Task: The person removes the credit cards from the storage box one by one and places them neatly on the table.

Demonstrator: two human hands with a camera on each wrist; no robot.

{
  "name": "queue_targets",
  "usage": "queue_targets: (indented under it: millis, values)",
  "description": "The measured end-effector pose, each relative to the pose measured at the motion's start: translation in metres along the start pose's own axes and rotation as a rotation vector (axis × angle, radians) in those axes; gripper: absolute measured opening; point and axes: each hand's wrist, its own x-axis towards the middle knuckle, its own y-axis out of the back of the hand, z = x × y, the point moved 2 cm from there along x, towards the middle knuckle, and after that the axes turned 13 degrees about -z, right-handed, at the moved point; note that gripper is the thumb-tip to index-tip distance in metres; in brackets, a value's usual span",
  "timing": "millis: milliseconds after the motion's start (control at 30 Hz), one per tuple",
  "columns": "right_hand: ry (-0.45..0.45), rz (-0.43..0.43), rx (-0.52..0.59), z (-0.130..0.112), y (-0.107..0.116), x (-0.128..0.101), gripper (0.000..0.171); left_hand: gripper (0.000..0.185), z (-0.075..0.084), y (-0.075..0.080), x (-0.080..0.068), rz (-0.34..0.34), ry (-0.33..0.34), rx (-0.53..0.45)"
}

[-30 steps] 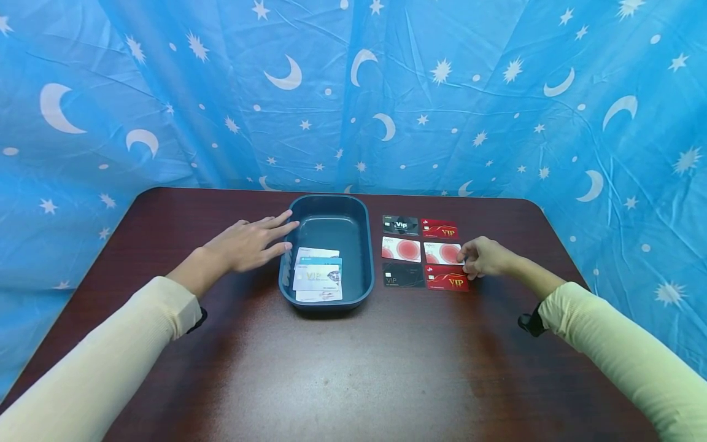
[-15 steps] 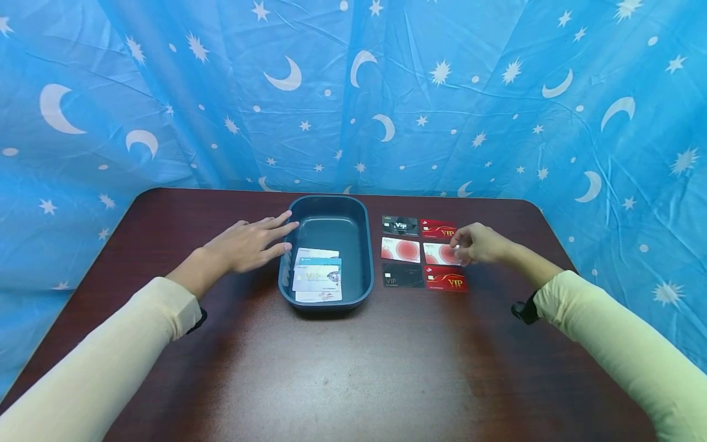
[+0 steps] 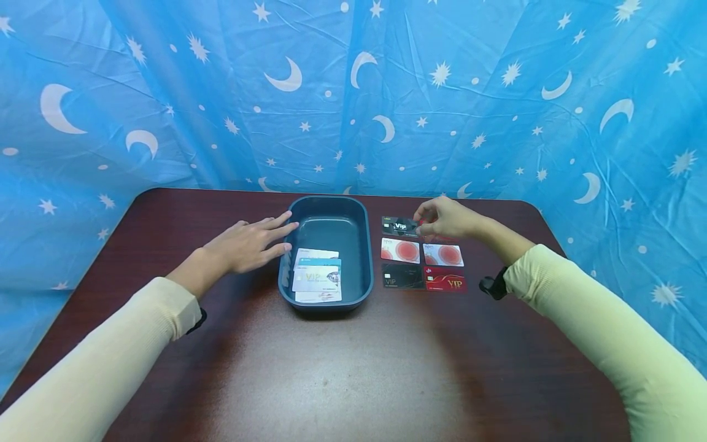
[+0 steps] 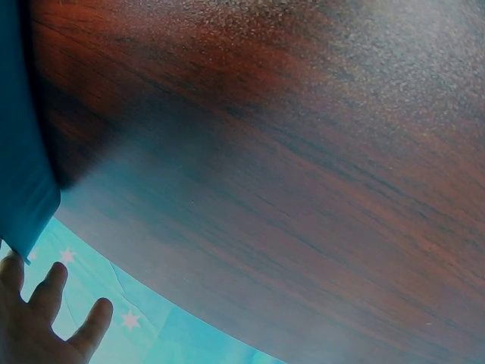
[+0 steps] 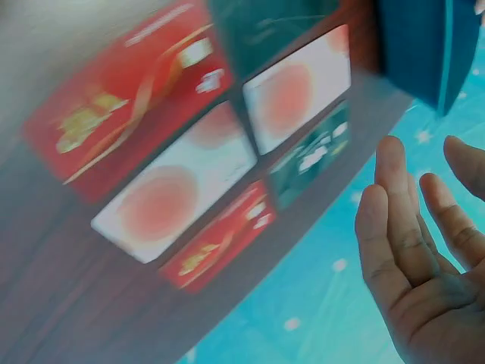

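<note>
Fingers spread, your left hand (image 3: pixel 239 247) touches the tray (image 3: pixel 331 231), likely steadying it; your right hand (image 3: pixel 452 218), fingers bent, empty, hovers above cards (image 3: pixel 400 251) right of tray.

Beside my blue tray (image 3: pixel 326 233), with pale cards (image 3: pixel 316 279) piled inside, I see two black cards (image 3: pixel 402 276), two white cards (image 3: pixel 401 250) and two red cards (image 3: pixel 445 279) lying flat

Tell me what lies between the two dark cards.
A white card with red circles lies between the far dark card and the near dark card, in the head view.
</note>
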Motion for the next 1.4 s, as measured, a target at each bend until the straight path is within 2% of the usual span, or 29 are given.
queue_targets:
  millis: [300,533,800,1100,1400]
  values:
    - [0.042,-0.062,0.152,-0.046,-0.005,0.025,0.032,0.061,0.001,0.001,-0.001,0.002,-0.001,-0.005]
    - [0.06,-0.096,0.238,-0.071,-0.018,0.044,0.039,0.061,0.001,0.0,-0.002,0.005,0.004,-0.004]
    - [-0.001,-0.204,0.288,-0.086,-0.03,0.065,0.051,0.061,0.001,0.0,0.0,-0.003,0.007,0.0]
    - [-0.044,-0.251,0.29,-0.097,-0.043,0.081,0.054,0.062,0.0,0.0,0.001,-0.021,0.009,-0.003]
    - [-0.109,-0.294,0.308,-0.1,-0.053,0.093,0.055,0.061,0.0,0.0,0.0,-0.009,-0.007,-0.015]
